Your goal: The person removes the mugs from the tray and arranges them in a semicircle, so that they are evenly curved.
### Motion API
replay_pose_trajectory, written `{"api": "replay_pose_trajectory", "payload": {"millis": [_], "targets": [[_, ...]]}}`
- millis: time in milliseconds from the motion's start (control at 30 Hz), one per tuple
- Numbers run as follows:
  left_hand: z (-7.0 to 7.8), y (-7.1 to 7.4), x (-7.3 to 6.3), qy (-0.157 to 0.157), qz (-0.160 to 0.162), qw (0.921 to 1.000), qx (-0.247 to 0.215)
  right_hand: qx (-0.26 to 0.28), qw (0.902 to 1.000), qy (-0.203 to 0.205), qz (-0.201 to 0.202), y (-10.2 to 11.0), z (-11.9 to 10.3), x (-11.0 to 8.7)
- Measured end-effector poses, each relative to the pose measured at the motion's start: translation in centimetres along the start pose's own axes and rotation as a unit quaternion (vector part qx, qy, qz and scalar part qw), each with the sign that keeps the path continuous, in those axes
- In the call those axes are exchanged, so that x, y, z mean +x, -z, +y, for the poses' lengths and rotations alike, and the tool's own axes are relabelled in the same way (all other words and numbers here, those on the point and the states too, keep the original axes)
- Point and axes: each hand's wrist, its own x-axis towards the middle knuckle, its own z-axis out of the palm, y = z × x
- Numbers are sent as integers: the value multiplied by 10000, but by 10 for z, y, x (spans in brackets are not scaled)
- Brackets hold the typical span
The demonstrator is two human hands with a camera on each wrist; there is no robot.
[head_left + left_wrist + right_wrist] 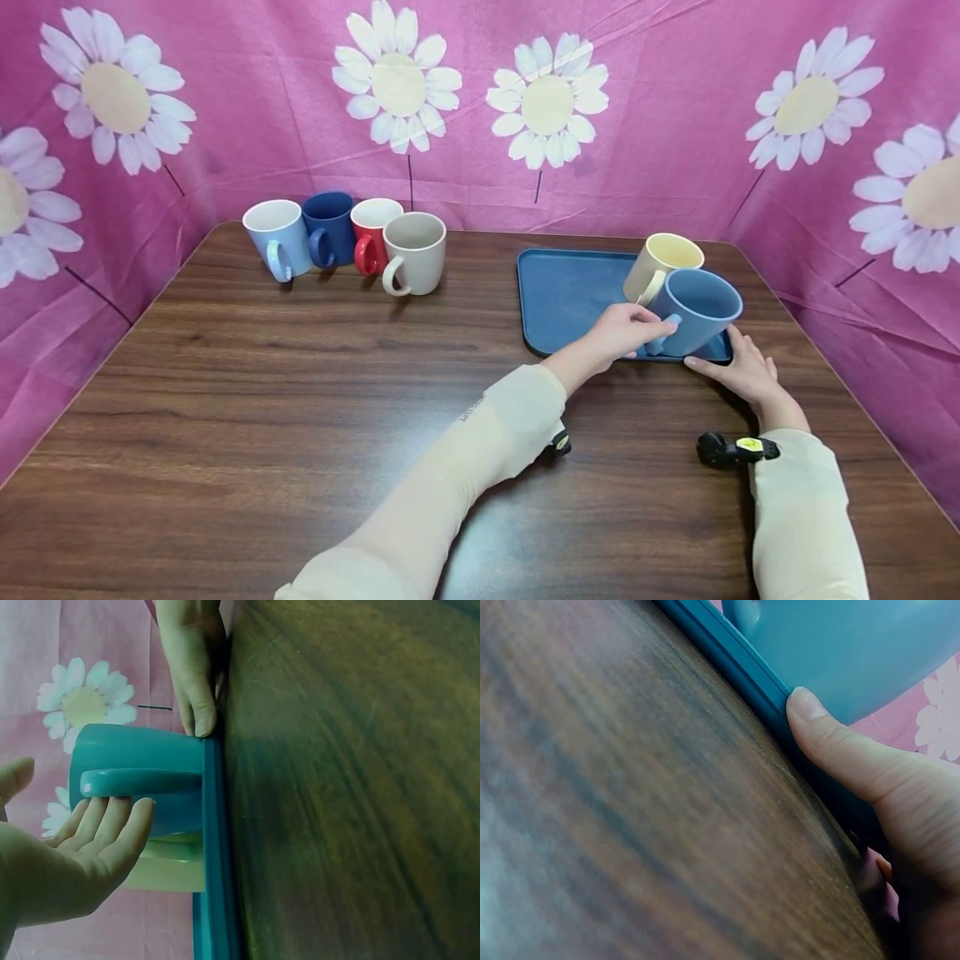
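Note:
A blue-grey mug (701,304) stands at the right front of the blue tray (573,292), its handle facing left and forward. My left hand (626,333) is at that handle; in the left wrist view its fingertips (140,806) touch the handle's side, while the thumb stays apart. Right behind is a pale yellow mug (660,258), also on the tray and partly hidden by the blue-grey one. My right hand (746,371) spans the tray's front right corner, thumb (808,705) against the front rim and fingers along the right side.
At the back left, a light blue mug (279,237), a dark blue mug (330,229), a red mug (371,229) and a grey-beige mug (420,254) stand close together on the wooden table (300,400). A pink flowered cloth (480,192) hangs behind the table.

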Motion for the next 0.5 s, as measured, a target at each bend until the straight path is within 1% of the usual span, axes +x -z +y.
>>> {"api": "replay_pose_trajectory", "payload": {"millis": [100, 267, 400, 500], "targets": [[0, -4, 4, 192, 48, 9998, 20, -25, 10000, 47, 44, 0, 0, 0], [0, -11, 13, 456, -45, 9988, -158, -30, 10000, 53, 49, 0, 0, 0], [1, -20, 18, 628, 124, 9974, -323, -33, 10000, 39, 55, 0, 0, 0], [0, -25, 21, 612, 355, 9972, -253, -48, 10000, 29, 52, 0, 0, 0]]}}
